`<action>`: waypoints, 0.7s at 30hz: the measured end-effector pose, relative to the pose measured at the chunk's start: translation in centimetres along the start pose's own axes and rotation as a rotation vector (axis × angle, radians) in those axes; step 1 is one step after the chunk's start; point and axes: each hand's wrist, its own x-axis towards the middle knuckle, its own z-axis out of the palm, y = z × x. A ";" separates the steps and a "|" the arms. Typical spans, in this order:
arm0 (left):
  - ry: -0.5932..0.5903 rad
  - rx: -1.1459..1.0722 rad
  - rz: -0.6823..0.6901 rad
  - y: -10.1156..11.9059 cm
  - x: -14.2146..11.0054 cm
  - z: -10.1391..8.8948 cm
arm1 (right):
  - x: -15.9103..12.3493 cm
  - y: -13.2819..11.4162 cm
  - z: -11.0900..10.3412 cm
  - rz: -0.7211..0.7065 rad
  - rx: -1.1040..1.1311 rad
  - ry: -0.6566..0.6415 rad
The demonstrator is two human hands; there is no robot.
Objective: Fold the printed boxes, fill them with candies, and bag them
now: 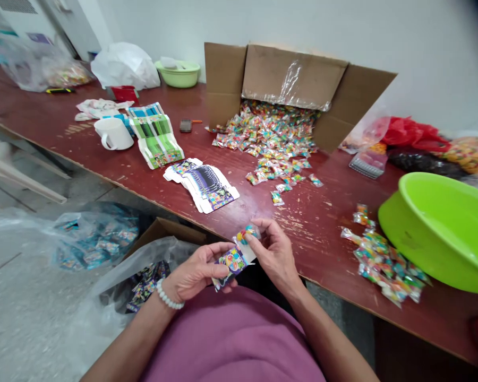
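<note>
My left hand [203, 270] is closed around a small purple printed candy box [233, 261], tilted with its open end up to the right. In my right hand [273, 252], thumb and fingers pinch a clear packet of colourful candies [247, 233] at the mouth of that box. The packet's lower end meets the box's white flap; how far inside it reaches I cannot tell. Just beyond my hands lies a fanned stack of flat purple cartons [209, 185] on the table. Candy packets [276, 138] spill from a large cardboard box [295, 74] on its side.
Green flat cartons [157, 138] and a white mug [113, 133] stand at left. A green basin [442, 228] sits at right beside more packets [386, 265]. Below the table edge, plastic bags hold purple boxes [147, 284] and blue packs [99, 244]. A white stool [19, 170] is at far left.
</note>
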 end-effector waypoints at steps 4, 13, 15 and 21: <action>-0.104 0.050 -0.013 0.1 0.2 0.6 | -0.4 -0.3 0.0 -0.049 0.015 0.037; -0.109 0.144 0.083 0.4 0.7 1.8 | -0.4 -0.5 -1.9 -0.290 -0.364 -0.031; -0.078 0.152 0.116 0.3 0.8 1.9 | -0.5 -0.6 -1.9 -0.329 -0.369 -0.034; -0.079 0.248 0.145 0.3 0.9 2.2 | -0.7 -0.8 -1.6 -0.453 -0.425 -0.057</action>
